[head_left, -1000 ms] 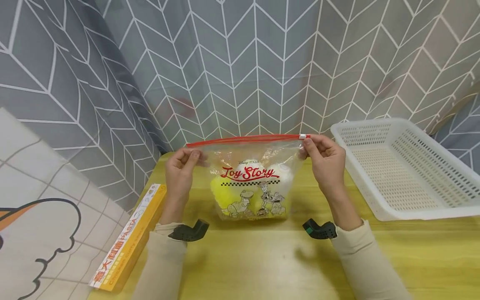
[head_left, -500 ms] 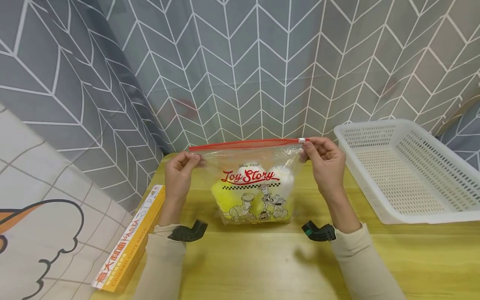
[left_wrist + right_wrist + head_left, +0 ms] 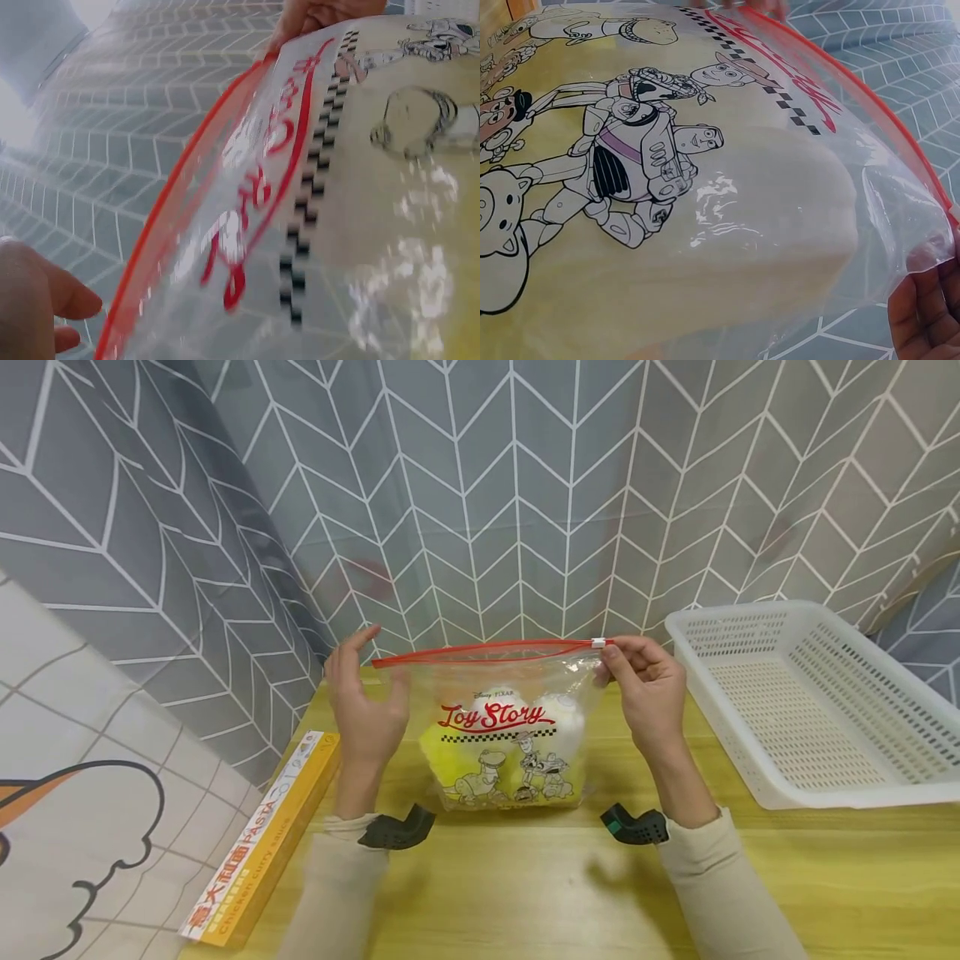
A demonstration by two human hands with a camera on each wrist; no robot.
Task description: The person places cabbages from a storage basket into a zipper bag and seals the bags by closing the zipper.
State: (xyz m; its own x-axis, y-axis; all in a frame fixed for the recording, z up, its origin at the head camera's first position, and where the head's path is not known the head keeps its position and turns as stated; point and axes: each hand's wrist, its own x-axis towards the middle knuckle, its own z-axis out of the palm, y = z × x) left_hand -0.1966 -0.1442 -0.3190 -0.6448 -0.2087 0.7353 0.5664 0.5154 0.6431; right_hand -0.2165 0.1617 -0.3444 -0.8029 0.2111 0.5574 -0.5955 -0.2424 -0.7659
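A clear zip bag (image 3: pixel 495 735) printed "Toy Story" stands upright on the table, its red zip strip (image 3: pixel 480 652) along the top. Soft-looking yellow and white contents show through the plastic. My right hand (image 3: pixel 651 697) pinches the bag's upper right corner, just beside the white zip slider (image 3: pixel 598 643). At the opposite end, my left hand (image 3: pixel 365 718) has its fingers spread, with the thumb overlapping the bag's edge in the head view. The left wrist view shows the left fingers (image 3: pixel 71 296) apart from the strip's near end.
To the right lies a white perforated plastic basket (image 3: pixel 750 760). A long orange-and-white pasta box (image 3: pixel 262 839) lies along the table's left edge. Behind the wooden table (image 3: pixel 495 893) hangs a grey zigzag-patterned curtain (image 3: pixel 517 510).
My left hand has let go of the bag's upper left corner, and its fingers have spread upward. My right hand keeps its pinch, and the bag still stands in place.
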